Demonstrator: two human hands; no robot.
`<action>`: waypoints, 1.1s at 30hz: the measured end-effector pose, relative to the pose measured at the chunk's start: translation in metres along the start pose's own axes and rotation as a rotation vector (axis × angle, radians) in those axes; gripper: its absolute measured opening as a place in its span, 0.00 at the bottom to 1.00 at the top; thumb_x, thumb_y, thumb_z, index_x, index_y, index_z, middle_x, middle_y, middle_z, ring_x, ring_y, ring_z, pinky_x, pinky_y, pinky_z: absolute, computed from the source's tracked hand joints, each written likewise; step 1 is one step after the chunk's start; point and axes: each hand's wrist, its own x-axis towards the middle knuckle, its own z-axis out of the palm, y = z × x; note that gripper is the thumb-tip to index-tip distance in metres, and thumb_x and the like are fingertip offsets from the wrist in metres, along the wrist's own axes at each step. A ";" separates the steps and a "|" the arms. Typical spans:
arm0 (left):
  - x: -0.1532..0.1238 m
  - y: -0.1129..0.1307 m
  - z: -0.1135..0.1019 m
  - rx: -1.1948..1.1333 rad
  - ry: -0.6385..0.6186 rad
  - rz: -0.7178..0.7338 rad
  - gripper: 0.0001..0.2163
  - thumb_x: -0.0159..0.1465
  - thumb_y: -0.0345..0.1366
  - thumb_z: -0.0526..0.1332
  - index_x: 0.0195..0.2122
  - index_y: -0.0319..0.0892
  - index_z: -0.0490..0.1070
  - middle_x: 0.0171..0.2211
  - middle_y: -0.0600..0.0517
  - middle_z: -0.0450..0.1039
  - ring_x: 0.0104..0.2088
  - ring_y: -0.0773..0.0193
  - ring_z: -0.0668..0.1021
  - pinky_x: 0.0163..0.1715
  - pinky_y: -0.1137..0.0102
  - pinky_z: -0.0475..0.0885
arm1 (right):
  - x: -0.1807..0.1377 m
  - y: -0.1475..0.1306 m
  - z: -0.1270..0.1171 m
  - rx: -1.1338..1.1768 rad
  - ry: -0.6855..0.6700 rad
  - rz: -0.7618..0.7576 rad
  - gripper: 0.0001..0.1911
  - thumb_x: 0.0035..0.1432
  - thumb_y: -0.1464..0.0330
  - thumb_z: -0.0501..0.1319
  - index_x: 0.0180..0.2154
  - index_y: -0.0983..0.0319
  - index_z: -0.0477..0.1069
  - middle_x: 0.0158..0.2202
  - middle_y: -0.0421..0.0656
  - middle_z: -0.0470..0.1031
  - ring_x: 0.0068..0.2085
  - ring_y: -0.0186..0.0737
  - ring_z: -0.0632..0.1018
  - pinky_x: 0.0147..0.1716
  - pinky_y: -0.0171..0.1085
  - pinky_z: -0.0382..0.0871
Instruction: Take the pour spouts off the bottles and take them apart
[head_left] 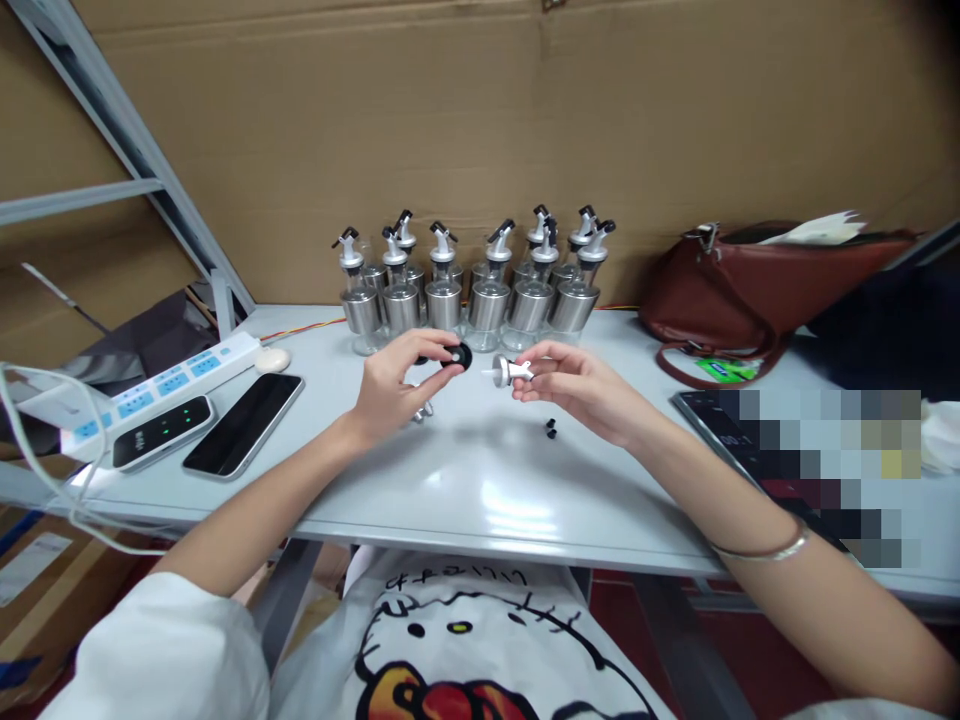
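Note:
My left hand [396, 385] pinches a black round ring [457, 355] between thumb and fingertips, a little above the grey table [480, 480]. My right hand [581, 385] holds a small silver pourer spout [510, 372], its thin tube pointing left toward the ring. The two parts are a few centimetres apart. A small metal piece [422, 411] lies under my left hand. Two tiny black parts [550, 428] lie on the table below my right hand.
Several glass-and-steel oil bottles with pourer tops [480, 290] stand in rows at the back against cardboard. A power strip [161, 385], a power bank [161, 431] and a phone [244, 424] lie at left. A brown bag [750, 285] sits at right, a keyboard [731, 425] beside it.

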 end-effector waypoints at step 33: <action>-0.018 0.009 0.016 -0.032 -0.111 0.354 0.12 0.64 0.24 0.58 0.48 0.41 0.66 0.43 0.47 0.72 0.50 0.59 0.76 0.47 0.63 0.78 | -0.003 0.003 0.005 -0.050 -0.048 0.035 0.14 0.38 0.65 0.74 0.28 0.61 0.76 0.23 0.39 0.79 0.26 0.35 0.80 0.34 0.38 0.75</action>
